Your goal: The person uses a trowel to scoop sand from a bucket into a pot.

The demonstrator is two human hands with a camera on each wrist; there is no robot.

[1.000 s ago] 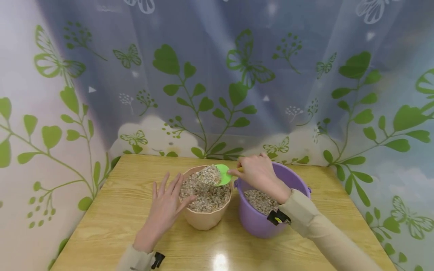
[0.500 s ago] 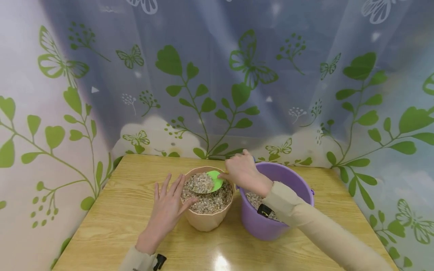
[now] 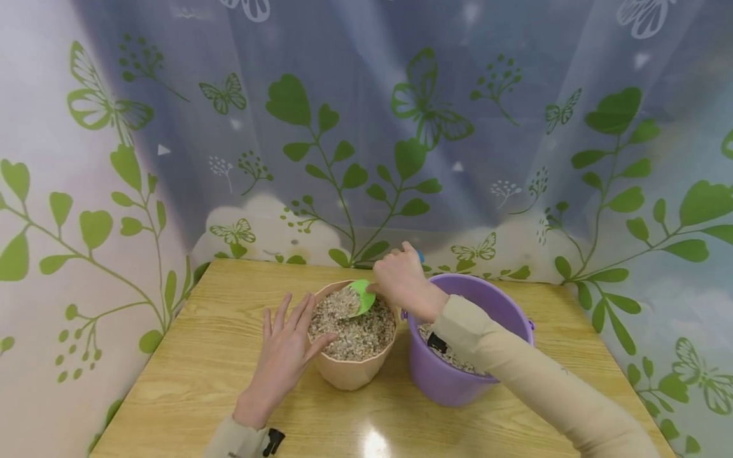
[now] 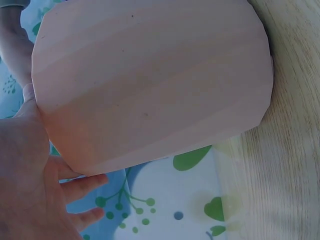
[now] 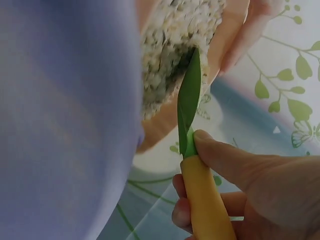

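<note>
Right hand (image 3: 405,282) grips a scoop (image 3: 363,296); level earlier, it now tilts over a pot (image 3: 348,374). Left hand (image 3: 282,362) stays spread against the pot.

No legible text, label, brand, number or sign found in any view; one pale mark (image 3: 188,13) on the upper left curtain (image 3: 338,57), too faint to read

Butterfly-printed cloth backdrop (image 3: 355,57) behind a glossy wooden table (image 3: 206,318).
</note>
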